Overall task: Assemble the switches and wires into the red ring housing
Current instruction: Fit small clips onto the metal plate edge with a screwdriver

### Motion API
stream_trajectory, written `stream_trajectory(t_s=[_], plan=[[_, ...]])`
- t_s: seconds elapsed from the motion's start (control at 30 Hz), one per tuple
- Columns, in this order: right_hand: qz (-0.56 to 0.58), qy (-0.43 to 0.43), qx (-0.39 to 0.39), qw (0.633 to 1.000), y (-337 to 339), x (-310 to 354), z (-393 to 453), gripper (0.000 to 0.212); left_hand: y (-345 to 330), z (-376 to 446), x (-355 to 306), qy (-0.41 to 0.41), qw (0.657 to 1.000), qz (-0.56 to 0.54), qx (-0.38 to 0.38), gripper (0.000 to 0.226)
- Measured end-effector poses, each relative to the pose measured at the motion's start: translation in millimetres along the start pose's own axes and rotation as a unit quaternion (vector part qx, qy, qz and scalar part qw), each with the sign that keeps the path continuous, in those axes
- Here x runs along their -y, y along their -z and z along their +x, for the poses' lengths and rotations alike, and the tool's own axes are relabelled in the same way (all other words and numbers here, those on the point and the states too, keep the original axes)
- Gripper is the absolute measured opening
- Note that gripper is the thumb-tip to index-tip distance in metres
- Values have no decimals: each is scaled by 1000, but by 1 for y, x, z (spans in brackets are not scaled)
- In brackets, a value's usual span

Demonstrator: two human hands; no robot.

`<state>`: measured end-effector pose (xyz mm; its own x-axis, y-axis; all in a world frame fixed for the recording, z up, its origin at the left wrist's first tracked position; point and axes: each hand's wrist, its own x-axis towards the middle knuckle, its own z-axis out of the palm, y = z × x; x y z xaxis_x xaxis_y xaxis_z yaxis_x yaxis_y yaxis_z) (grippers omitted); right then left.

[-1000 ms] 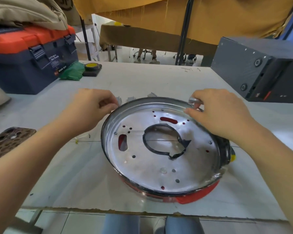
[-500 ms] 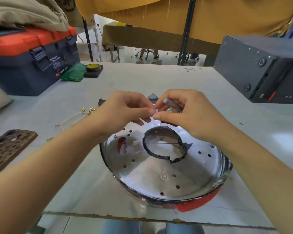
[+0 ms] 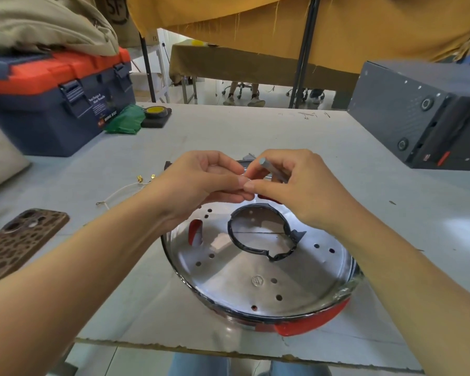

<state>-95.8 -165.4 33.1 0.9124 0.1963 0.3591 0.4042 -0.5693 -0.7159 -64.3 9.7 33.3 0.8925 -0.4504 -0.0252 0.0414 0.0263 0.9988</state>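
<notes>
Counter (image 3: 255, 137): a pale grey flat surface; its near edge is rough and chipped. It carries all the things below.
Toolbox (image 3: 57, 104): dark blue with an orange lid, at the far left of the counter. A beige cloth bag lies on top of it.
Black box (image 3: 418, 115): a dark case with round sockets on its side, at the far right of the counter.
Red ring housing (image 3: 258, 270): in the near middle of the counter. A shiny metal plate with many small holes fills it, and the red body shows under the rim at the near right side and through two slots in the plate. A dark round ring with a torn edge lies on the middle of the plate.
Phone (image 3: 19, 240): in a brown spotted case, face down, at the near left of the counter.
Green cloth (image 3: 125, 119): crumpled, just beside the toolbox.
Yellow disc on black base (image 3: 155, 113): just right of the green cloth.
Wire (image 3: 125, 189): a thin white wire with small gold terminals, on the counter left of the housing, partly hidden behind the left forearm.
Left hand (image 3: 201, 183): above the far rim of the housing; the thumb and fingers are pinched together on something very small, which I cannot identify.
Right hand (image 3: 296, 185): fingertips touching those of the left hand, pinching the same small spot; the curled fingers also hold a grey rod (image 3: 272, 168).
</notes>
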Motion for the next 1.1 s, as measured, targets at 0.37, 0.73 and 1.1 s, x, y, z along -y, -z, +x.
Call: stream_trajectory(t_s=[0.37,0.73,1.1], plan=[[-15,-12,-9,1000,5,-3,-2,5,45,-16,6,3,825,538,-172,49],[-30,-20,67,997,18,2,-8,4,51,2,6,118,876,457,-99,14],[-104,-29,264,958,1,14,-14,19,58,4,17,128,930,337,-65,34]])
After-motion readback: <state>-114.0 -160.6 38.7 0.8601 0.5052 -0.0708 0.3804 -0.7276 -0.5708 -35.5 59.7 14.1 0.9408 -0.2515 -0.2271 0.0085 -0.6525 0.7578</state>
